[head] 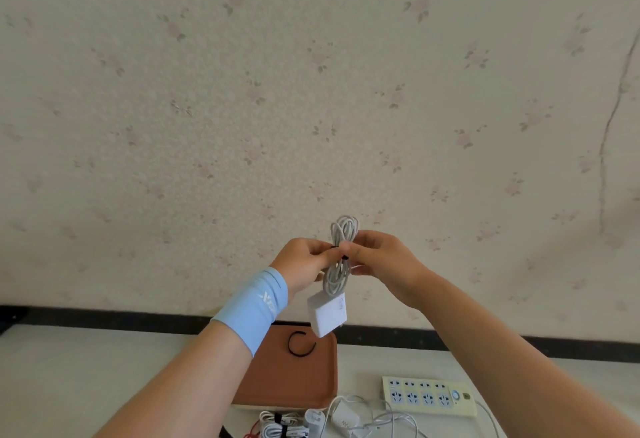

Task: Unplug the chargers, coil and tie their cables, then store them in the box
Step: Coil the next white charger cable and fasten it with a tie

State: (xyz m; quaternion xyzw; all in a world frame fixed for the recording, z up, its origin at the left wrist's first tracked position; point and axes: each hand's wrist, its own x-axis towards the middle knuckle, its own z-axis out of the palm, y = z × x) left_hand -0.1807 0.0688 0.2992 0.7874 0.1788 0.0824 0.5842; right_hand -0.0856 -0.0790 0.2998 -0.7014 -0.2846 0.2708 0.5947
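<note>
Both hands are raised in front of the wall and hold a coiled white cable [341, 233] with its white charger block [327, 314] hanging below. A thin black tie [344, 257] wraps the middle of the coil. My left hand [304, 263] pinches the tie and coil from the left; my right hand [384, 259] pinches them from the right. Below lies a brown box [277, 382] holding one curled black tie [301, 344]. A tied white cable bundle [277, 425] with its charger lies at the box's near edge.
A pale yellow power strip [429, 396] lies on the white table at the right, with no plugs in its sockets. Another white charger [344, 418] with loose cable sprawls between the strip and the tied bundle. A dark baseboard runs along the floral wall.
</note>
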